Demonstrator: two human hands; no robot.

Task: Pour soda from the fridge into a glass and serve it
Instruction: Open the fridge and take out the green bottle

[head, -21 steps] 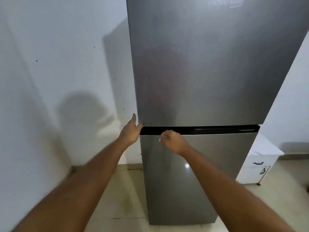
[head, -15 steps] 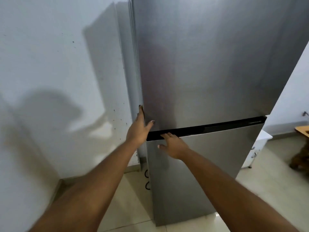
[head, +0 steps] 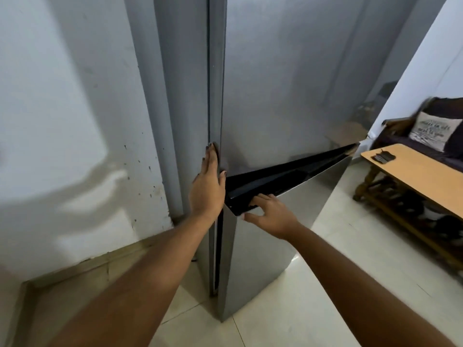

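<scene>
A tall grey steel fridge [head: 288, 83] stands against the wall, with an upper door and a lower door [head: 263, 259]. A black handle strip [head: 295, 174] runs between the two doors. My left hand [head: 208, 186] lies flat and open against the upper door's left edge. My right hand [head: 270, 214] has its fingers hooked into the black strip at the lower door's top left corner. That door stands slightly ajar, with a dark gap along its left side. The fridge's inside is hidden. No soda or glass is in sight.
A white wall [head: 75, 121] is close on the left. To the right stands a low wooden table [head: 421, 176] with a small dark object [head: 382, 156] on it. Behind it is a dark sofa with a cushion [head: 433, 131]. The floor is pale tile.
My view has swung to the fridge's left corner. My left hand slid up the upper door's edge. My right hand took hold of the strip, and the lower door came slightly out.
</scene>
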